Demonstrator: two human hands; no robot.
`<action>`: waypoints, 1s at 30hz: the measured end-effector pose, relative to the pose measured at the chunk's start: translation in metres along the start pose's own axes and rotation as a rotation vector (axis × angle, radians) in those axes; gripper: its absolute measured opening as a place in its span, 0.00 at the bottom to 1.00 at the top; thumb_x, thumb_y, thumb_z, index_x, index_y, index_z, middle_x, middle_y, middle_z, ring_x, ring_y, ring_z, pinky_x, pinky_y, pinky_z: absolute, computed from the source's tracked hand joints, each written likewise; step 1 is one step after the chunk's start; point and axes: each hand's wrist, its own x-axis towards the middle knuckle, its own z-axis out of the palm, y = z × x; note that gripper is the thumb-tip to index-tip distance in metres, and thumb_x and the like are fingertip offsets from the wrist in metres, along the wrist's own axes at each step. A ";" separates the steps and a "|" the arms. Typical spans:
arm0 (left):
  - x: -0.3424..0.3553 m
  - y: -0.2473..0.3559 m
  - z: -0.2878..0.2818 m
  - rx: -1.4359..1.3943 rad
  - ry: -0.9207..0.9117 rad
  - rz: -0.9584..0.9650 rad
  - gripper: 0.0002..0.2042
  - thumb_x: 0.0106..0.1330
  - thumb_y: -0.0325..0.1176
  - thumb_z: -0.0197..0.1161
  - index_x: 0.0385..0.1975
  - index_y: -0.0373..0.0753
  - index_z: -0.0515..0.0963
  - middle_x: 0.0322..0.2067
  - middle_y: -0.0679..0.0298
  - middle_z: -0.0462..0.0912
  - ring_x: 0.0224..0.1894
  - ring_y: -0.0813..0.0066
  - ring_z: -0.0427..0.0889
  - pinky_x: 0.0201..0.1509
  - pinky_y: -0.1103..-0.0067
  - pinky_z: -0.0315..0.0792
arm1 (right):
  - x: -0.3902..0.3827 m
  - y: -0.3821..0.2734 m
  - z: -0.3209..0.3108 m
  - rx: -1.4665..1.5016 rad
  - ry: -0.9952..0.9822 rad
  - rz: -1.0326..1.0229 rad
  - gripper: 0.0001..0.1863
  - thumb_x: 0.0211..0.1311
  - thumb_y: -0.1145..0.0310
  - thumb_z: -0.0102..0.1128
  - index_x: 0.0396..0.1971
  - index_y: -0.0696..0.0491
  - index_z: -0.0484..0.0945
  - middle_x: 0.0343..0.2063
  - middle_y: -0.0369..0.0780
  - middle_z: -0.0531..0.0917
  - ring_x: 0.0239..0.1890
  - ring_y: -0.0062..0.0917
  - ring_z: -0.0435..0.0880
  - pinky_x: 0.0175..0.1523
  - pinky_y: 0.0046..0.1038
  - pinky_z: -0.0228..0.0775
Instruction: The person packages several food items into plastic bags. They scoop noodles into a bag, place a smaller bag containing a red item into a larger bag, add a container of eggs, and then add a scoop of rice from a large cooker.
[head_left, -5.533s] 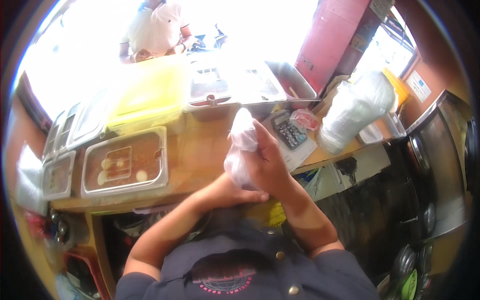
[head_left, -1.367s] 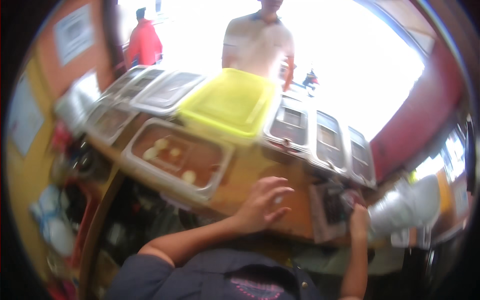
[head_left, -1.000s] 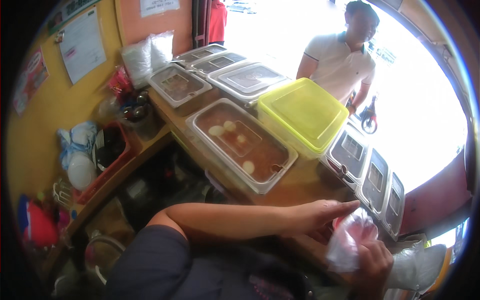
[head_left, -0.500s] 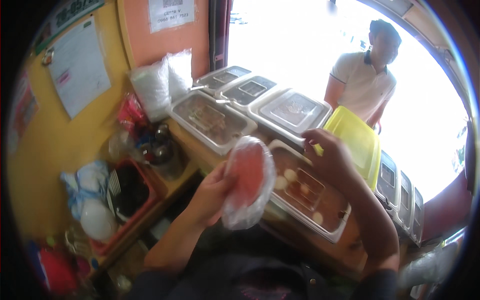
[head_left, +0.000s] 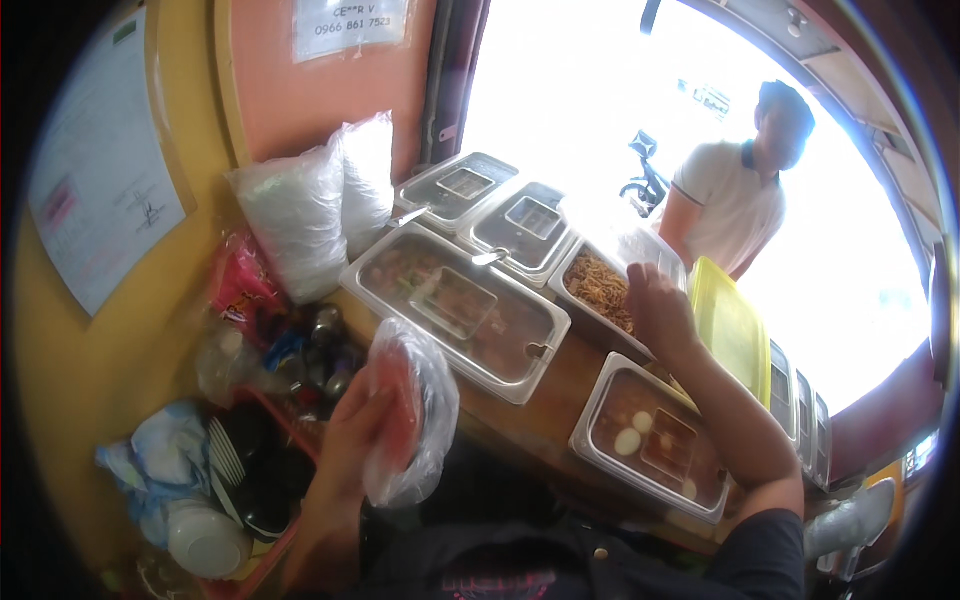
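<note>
My left hand (head_left: 345, 435) grips a red plate (head_left: 398, 395) wrapped in a clear plastic bag (head_left: 432, 440), tilted upright over the near side of the counter. At the back row my right hand (head_left: 660, 310) pinches the near edge of a clear lid (head_left: 632, 238). That lid is raised and tilted off a steel food pan (head_left: 570, 296), showing brown shredded or noodle-like food (head_left: 597, 284) inside. Below my right forearm sits a lidded pan (head_left: 655, 440) of reddish-brown sauce with whole white eggs (head_left: 628, 441).
A large lidded pan (head_left: 455, 310) and two smaller ones stand to the left. A yellow lid (head_left: 733, 325) leans at right. Stuffed plastic bags (head_left: 300, 215) rest by the wall. A red bin (head_left: 285, 545) holds dishes at lower left. A person (head_left: 730, 190) stands across the counter.
My right hand has reached the back pan and its lid is now raised, uncovering the brown food. My left hand with the bagged plate appears lower and farther left as the view shifted.
</note>
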 end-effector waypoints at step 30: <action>-0.001 -0.030 0.068 0.067 -0.207 -0.136 0.15 0.73 0.39 0.54 0.53 0.39 0.76 0.42 0.69 0.81 0.42 0.83 0.80 0.45 0.83 0.75 | 0.001 -0.108 -0.108 2.179 -0.709 0.605 0.19 0.75 0.57 0.45 0.50 0.58 0.74 0.34 0.38 0.80 0.32 0.19 0.79 0.41 0.24 0.74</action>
